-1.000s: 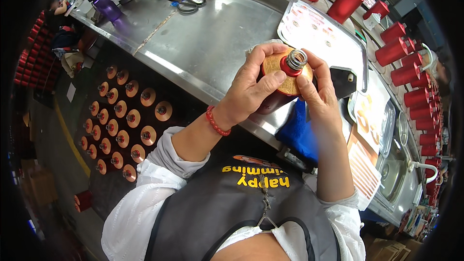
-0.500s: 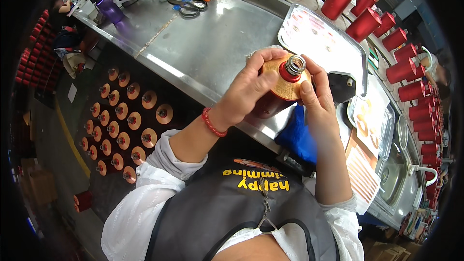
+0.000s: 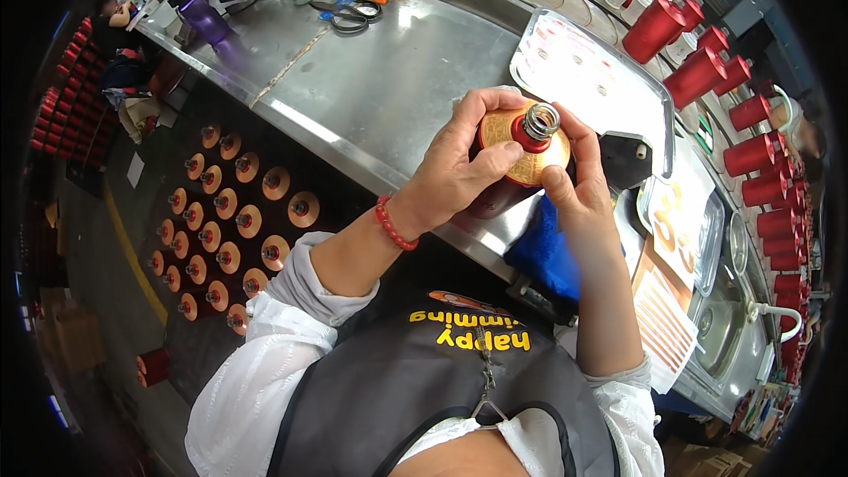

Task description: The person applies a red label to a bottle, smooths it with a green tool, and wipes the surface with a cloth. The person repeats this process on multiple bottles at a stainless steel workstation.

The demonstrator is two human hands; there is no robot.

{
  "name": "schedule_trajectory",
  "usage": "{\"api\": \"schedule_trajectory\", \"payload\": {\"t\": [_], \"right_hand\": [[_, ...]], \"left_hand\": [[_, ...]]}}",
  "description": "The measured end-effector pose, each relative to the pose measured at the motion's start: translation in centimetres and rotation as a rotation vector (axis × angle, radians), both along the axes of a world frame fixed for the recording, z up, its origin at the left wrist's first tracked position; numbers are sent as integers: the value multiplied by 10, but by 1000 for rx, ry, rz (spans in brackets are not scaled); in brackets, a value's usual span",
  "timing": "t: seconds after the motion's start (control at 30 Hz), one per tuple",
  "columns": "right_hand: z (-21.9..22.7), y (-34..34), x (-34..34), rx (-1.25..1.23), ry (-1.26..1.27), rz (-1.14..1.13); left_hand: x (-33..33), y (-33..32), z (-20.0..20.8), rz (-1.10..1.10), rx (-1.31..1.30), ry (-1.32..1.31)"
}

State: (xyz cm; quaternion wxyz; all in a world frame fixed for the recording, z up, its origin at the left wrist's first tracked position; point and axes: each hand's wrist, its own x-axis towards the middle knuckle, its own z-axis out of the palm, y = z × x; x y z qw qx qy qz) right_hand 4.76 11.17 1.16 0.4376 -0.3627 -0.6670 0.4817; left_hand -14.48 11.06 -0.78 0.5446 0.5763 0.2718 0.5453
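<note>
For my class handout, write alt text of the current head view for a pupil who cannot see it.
A person's left hand and right hand hold a dark red bottle with a gold disc around its neck, by the edge of a metal bench. Rows of gold-topped bottles stand at lower left, and red containers line the right side.

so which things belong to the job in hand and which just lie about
Apparently part of the job:
gold-collared red bottle, between left hand and right hand
similar bottles, lower left

Apparently just lying about:
scissors
purple bottle
</note>
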Motion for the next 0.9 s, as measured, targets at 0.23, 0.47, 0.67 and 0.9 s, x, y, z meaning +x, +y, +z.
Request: {"api": "schedule_trajectory", "payload": {"t": [0.23,0.47,0.67,0.9], "right_hand": [[-5,18,-20,-27,27,46],[-20,32,-34,80,-81,24],[-25,42,-42,164,-172,0],[-8,43,-57,-209,174,61]], "left_hand": [[-23,17,-9,46,57,100],[-46,27,-12,-133,-41,-128],[-57,34,-3,-145,-88,-59],[-71,44,-7,-156,-116,-97]]}}
